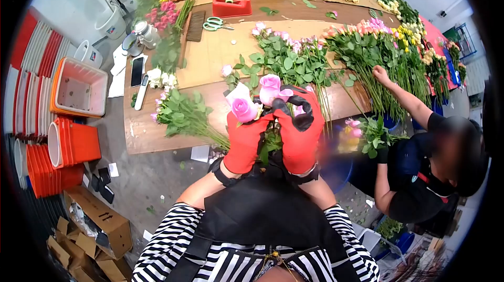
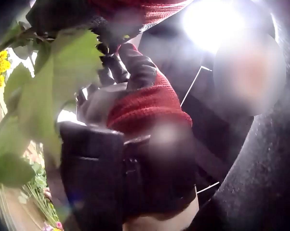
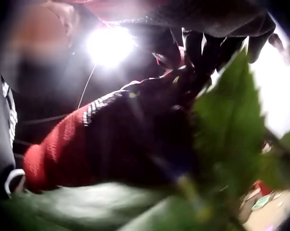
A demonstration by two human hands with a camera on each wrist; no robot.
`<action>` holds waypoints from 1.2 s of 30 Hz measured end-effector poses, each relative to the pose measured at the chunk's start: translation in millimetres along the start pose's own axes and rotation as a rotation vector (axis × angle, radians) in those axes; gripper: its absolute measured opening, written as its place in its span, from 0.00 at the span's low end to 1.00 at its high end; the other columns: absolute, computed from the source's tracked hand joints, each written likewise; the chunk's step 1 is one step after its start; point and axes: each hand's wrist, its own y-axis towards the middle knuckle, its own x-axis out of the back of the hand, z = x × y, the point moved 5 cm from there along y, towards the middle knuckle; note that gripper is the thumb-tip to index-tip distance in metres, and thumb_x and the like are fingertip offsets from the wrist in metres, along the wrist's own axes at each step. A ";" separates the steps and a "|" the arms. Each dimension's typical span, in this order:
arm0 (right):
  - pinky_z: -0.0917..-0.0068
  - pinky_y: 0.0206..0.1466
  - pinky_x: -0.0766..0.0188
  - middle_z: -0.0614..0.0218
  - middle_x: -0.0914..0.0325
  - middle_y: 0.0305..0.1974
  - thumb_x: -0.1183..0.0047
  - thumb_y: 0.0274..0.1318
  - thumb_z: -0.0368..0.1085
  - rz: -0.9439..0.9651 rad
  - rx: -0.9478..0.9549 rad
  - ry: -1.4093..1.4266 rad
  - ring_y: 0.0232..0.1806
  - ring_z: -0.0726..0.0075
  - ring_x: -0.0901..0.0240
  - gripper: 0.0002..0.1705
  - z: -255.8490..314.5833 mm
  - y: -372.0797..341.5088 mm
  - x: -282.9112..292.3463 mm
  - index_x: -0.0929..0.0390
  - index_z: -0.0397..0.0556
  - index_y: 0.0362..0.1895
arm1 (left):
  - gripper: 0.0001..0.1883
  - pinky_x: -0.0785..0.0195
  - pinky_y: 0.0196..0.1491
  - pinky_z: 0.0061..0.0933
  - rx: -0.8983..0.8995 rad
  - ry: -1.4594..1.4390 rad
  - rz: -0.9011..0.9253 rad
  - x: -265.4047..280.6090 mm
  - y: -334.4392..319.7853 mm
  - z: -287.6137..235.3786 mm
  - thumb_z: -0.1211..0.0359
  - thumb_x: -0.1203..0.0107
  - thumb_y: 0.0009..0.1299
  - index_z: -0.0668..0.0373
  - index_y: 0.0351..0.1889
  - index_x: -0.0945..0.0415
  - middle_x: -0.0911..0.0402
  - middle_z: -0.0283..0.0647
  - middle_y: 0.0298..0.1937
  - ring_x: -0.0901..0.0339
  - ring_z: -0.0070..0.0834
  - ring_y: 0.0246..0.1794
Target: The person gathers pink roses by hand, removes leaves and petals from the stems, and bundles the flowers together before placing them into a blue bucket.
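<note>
Here we go: left hand (image 1: 242, 143) gripping pink roses (image 1: 243, 109), right hand (image 1: 301, 134) pinching neighbouring bloom (image 1: 270, 89) (red-and-black gloves (image 1: 302, 153) on both), leaves (image 1: 271, 142) below, flower bunches (image 1: 294, 64) across table (image 1: 149, 137).

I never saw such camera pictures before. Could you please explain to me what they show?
There is no robot here: a person wears three cameras. The wide picture is from the head, looking forward and down. The two closer pictures are from the wrists, where green leaves partly block the view. The left hand and right hand, in red and black gloves, hold pink roses. On the wooden table lie flower bunches, scissors, a red tape dispenser and a phone.
</note>
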 end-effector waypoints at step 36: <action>0.77 0.46 0.31 0.64 0.23 0.45 0.47 0.61 0.33 -0.046 -0.352 0.820 0.43 0.73 0.27 0.14 -47.7 11.3 18.2 0.25 0.42 0.49 | 0.24 0.28 0.47 0.28 -0.113 0.228 0.290 -5.1 1.4 0.5 0.80 0.38 0.58 0.64 0.54 0.28 0.19 0.36 0.43 0.21 0.25 0.43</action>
